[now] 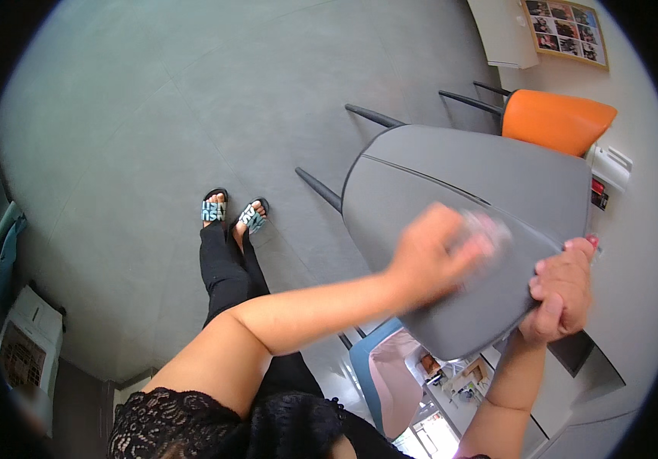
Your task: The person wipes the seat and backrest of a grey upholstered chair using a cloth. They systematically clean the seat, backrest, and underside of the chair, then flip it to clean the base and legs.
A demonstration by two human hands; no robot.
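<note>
A grey chair (459,191) with dark legs stands tipped before me over the grey floor. My left hand (427,258) lies on its grey surface, motion-blurred, closed on a pale, whitish-pink cloth (488,232) pressed against the chair. My right hand (562,294) grips the chair's edge at the right, fingers wrapped over the rim. My left forearm crosses the picture from the lower left.
An orange chair (554,118) stands behind the grey one by the wall. A framed picture collage (566,30) and a white cabinet (501,30) are at the top right. My sandalled feet (233,213) are on the floor. A blue seat (378,375) is below; a white appliance (27,344) stands far left.
</note>
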